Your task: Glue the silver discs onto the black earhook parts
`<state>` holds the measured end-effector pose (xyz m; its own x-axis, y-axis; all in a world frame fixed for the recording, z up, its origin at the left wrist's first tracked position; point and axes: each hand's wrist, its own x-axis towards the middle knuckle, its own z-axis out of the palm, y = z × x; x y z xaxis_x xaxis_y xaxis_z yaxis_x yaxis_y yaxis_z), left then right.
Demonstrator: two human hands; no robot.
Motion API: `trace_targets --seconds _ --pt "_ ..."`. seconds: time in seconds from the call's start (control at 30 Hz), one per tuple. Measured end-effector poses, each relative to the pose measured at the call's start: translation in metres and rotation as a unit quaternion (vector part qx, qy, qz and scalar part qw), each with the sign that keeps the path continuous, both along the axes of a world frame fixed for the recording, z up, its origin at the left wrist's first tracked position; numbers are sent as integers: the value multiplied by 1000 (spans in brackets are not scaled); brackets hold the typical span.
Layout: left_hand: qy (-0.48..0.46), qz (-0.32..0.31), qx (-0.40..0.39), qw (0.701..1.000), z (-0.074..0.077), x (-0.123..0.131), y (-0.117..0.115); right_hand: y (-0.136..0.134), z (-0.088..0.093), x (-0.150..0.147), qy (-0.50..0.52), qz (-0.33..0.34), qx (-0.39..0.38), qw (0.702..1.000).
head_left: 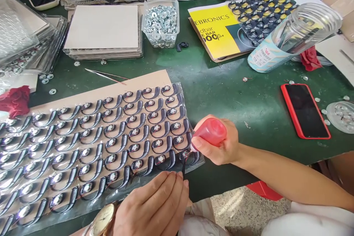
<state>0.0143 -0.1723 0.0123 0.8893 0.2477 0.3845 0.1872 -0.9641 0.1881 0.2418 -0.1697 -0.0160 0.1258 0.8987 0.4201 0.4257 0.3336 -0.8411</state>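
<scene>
My right hand (pixel 221 143) is closed round a red squeeze bottle (pixel 210 131), its pale nozzle tilted down at the tray's right corner. My left hand (pixel 155 202) grips dark, thin tweezers (pixel 184 169), mostly hidden by the fingers. Their tip meets the nearest right-hand earphone shell (pixel 185 154), where fine red wires show. The nozzle is beside that same shell; whether it touches cannot be seen. Rows of black ear-hook earphone shells, each with a round silver speaker (pixel 137 164), lie in a clear plastic tray (pixel 200 160) over cardboard (pixel 155 78).
Behind the tray are metal tweezers (pixel 106 76), a tub of metal washers (pixel 161 25), a stack of covered trays (pixel 102 29) and a yellow box panel (pixel 214 29). A glass jar (pixel 293 40) leans at right, near a red-cased phone (pixel 305 110). Loose washers (pixel 52 91) lie about.
</scene>
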Motion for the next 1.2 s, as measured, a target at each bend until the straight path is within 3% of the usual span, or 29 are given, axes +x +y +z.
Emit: trace_targets --seconds 0.23,0.53,0.67,0.73,0.83,0.97,1.1,1.2 --pt "-53 9 -38 998 -7 -2 1 -2 -2 0 2 17 -7 1000" --pt "-82 12 -200 976 7 1 31 -2 -4 -6 18 39 38 998" --pt "-100 24 -232 967 7 0 35 1 5 0 126 42 -16 991" --pt "-100 16 -214 972 7 -2 35 8 10 5 175 51 -71 981" --pt "-76 7 -140 987 7 -4 32 22 11 8 171 68 -113 977" --pt "-57 17 -48 997 -2 -7 30 34 4 3 125 46 -84 988" --pt "-61 23 -20 998 -13 -5 28 35 -3 -3 122 41 -75 989" --pt "-36 36 9 999 -12 -1 25 34 -5 -3 97 53 -68 992"
